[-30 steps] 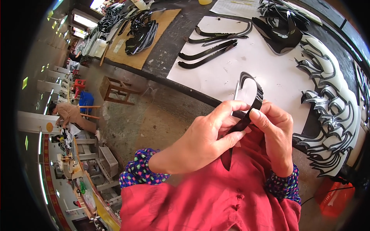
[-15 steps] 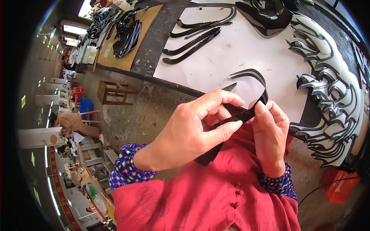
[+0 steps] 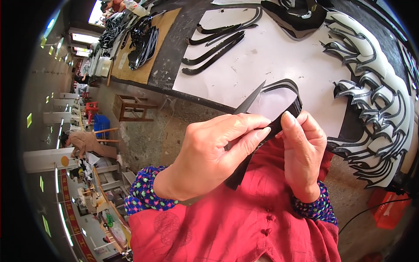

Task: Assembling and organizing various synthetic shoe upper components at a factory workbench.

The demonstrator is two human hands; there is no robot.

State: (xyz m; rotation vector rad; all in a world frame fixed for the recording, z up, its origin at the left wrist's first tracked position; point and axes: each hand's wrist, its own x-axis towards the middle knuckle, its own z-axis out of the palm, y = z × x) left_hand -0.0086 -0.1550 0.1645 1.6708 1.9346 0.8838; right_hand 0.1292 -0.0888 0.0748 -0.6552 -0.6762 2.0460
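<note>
In front of my chest, both hands hold a narrow black curved strip, which looks like a thin shoe-part piece. Its upper end arches over the white sheet, and a wider dark tail hangs down below my left hand. My left hand pinches the strip between thumb and forefinger. Close beside it on the right, my right hand grips the strip with the thumb on top. A dark grey pointed piece, like a blade, juts up from behind my left hand; its lower part is hidden.
A white sheet on the dark table bears several loose black strips. To the right, overlapping white and black curved pieces fan out along the table. Black pieces lie on cardboard. A wooden stool stands on the floor.
My left thumb and forefinger have come together on the strip. The pointed grey piece now stands out farther above my left hand. The view has shifted slightly.
</note>
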